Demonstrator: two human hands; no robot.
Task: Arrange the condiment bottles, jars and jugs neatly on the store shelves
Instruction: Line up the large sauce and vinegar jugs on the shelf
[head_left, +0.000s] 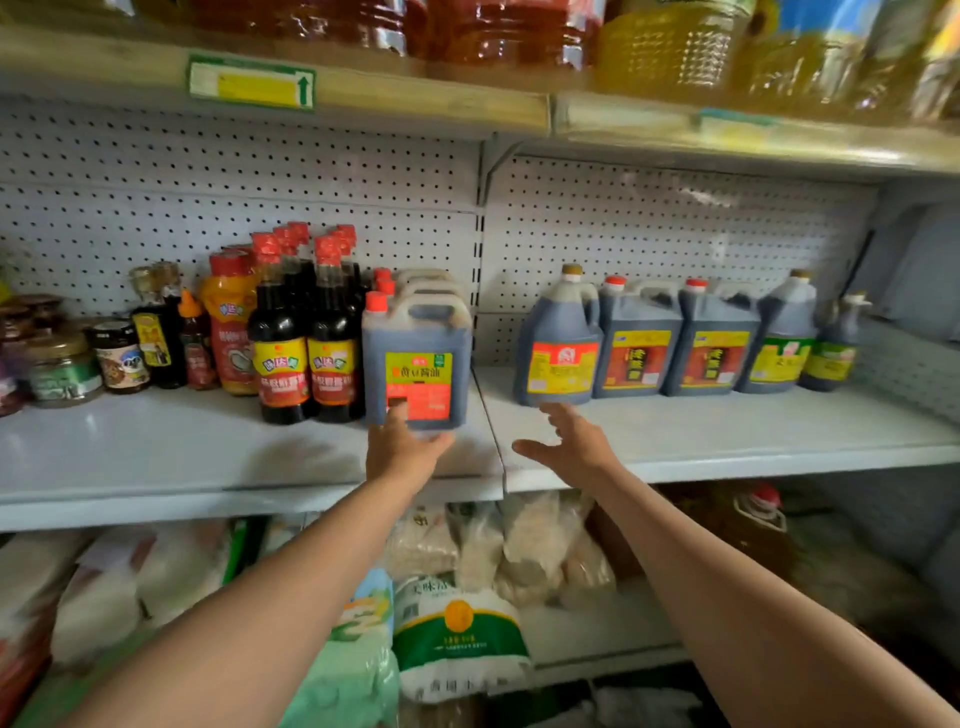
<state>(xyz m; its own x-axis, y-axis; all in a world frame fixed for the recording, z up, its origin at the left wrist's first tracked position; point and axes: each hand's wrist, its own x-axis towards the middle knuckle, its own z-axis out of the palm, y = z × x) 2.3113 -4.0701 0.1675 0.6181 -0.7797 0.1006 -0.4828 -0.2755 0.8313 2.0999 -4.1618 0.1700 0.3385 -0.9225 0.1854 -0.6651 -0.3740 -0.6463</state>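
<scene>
Looking at the white middle shelf (727, 436) first, since it's the biggest thing here: it runs the whole width with pegboard behind it, and pretty much all our condiments sit on it. Above it is another shelf (363, 98) loaded with big oil bottles, and below are bags of rice and grains (457, 639).

On the right half of the middle shelf we've got a row of five dark jugs (675, 343) standing upright side by side, near the back. On the left half, a soy sauce jug (415, 358) with a red cap and a green-and-red label stands at the front of a line of similar jugs, right by the seam between the two shelf boards. Just beside it on its left are two tall dark sauce bottles (306, 358) with red caps, more of the same behind them. Further left come an orange squeeze bottle (228, 322), a few smaller bottles, then squat jars (114, 353) out at the far left.

Now the hands. Our left hand (400, 447) reaches up to the soy sauce jug, fingers straight and touching the lower front of its label, so the grip is flat against it, not curled round anything. Our right hand (566, 441) hovers over the shelf just in front of the leftmost jug of the right row, grip spread wide with the thumb out to the side, holding nothing and not touching the jug.
</scene>
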